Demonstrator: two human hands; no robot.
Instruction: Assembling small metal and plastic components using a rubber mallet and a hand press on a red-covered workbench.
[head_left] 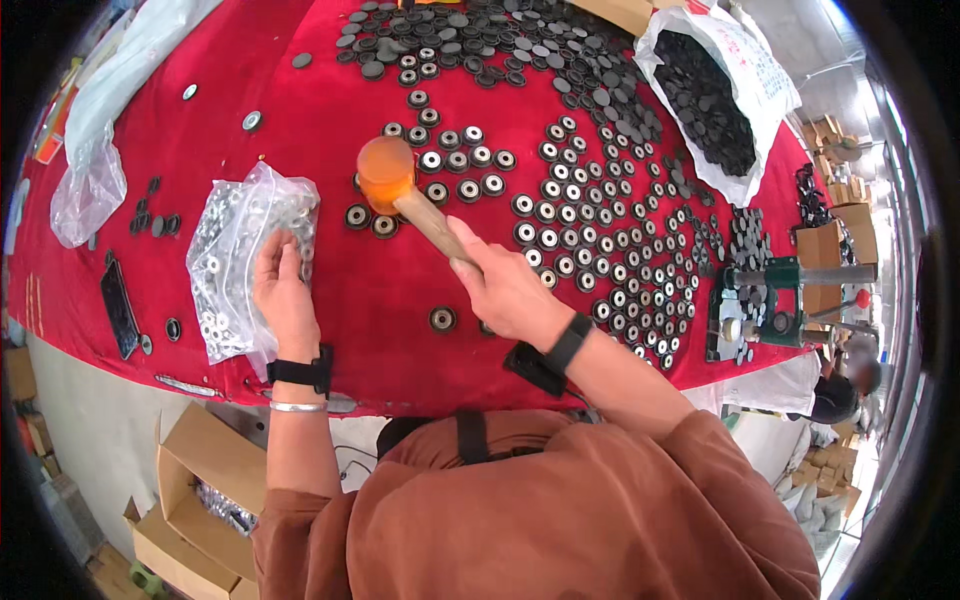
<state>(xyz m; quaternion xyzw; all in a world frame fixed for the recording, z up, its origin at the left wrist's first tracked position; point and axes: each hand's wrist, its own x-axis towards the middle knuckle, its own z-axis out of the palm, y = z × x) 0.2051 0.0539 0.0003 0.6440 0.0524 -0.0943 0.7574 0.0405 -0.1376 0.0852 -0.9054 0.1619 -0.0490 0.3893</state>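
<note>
My right hand (510,290) is closed around the wooden handle of a mallet (428,222). Its amber, see-through head (386,172) hangs over several black round pieces with metal centres, hiding some of them. On the left, my left hand (284,292) lies over a clear plastic bag (225,270) full of small shiny metal rings. The thumb and fingers of that hand are stretched forward and a little apart, with nothing visible between them. One black round piece with a metal centre (442,319) sits on the red cloth between my hands.
Rows of round pieces (600,240) cover the red cloth (350,300) to the right. Plain black discs (470,40) are heaped at the back, beside a white sack (770,90) of black parts. A green hand press (775,300) stands far right, a phone (120,310) lies left, and a cardboard box (210,450) sits below.
</note>
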